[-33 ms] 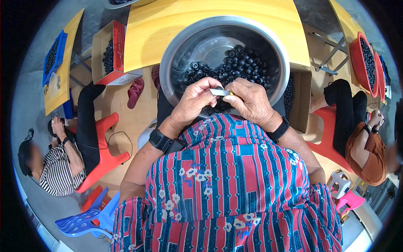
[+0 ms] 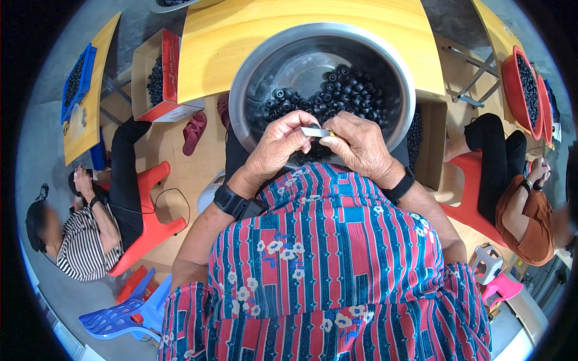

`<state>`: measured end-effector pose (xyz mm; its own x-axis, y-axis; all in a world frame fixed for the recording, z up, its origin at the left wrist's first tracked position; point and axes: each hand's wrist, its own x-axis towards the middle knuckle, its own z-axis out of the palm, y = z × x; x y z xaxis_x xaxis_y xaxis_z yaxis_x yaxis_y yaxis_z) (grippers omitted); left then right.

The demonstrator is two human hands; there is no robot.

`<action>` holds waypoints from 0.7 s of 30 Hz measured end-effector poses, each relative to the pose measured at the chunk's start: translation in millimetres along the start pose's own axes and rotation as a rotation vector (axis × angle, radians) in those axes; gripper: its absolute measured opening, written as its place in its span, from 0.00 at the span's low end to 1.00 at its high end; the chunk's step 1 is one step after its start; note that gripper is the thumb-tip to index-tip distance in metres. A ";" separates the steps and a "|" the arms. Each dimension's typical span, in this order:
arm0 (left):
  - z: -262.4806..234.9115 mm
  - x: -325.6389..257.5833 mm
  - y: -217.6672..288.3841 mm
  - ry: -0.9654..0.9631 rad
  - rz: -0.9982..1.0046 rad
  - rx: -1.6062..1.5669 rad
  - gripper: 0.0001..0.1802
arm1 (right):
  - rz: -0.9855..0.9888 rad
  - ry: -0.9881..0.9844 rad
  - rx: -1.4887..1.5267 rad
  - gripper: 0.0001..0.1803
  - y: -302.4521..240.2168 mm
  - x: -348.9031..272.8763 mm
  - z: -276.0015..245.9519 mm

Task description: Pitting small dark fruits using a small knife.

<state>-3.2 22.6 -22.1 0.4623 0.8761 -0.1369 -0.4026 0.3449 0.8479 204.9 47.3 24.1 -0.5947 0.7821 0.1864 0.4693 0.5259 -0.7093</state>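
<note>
Steel bowl [image 2: 253, 78] sits at upper centre of the frame, resting on a yellow table [image 2: 241, 42] and reaching toward the person's lap. Small black ring-shaped parts [image 2: 352, 90] are heaped in its right and lower half; the left of its floor is bare metal.

Both hands meet over the bowl's near rim, just above centre. The left hand [image 2: 280, 150] comes up from the lower left with a black watch [image 2: 232, 201] on its wrist, and its fingers [image 2: 301, 123] curl shut on the left end of a small pale metal strip [image 2: 317, 132]. The right hand [image 2: 361, 150], with a black band [image 2: 400, 186] on its wrist, pinches the strip's right end between thumb and forefinger. The strip lies level between the two hands, over the black parts.

A red, blue and white patterned shirt [image 2: 337, 277] fills the lower middle of the frame.

At upper left a cardboard box [image 2: 171, 90] holds more black parts, with a red sandal [image 2: 194, 132] on the floor just beside it. Another person in a striped top [image 2: 81, 246] sits at the left edge on a red stool [image 2: 150, 210]. A person in a brown top [image 2: 533, 222] sits at the right edge, below a red basin [image 2: 512, 84] of black parts. A blue chair [image 2: 114, 319] stands at lower left.
</note>
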 end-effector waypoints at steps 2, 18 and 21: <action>0.5 -0.1 1.3 0.001 -0.003 -0.001 0.15 | 0.001 -0.006 -0.004 0.13 -0.2 0.2 -0.6; 3.2 -1.5 1.6 0.000 -0.016 -0.028 0.12 | 0.208 0.145 0.043 0.10 5.8 1.5 -0.6; 0.1 0.7 -2.7 0.035 -0.005 -0.029 0.10 | 0.241 0.143 0.248 0.10 6.3 0.5 3.5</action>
<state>-1.7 22.3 -24.4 0.4364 0.8854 -0.1599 -0.4229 0.3587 0.8322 205.3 49.8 17.4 -0.3813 0.9214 0.0750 0.4019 0.2382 -0.8841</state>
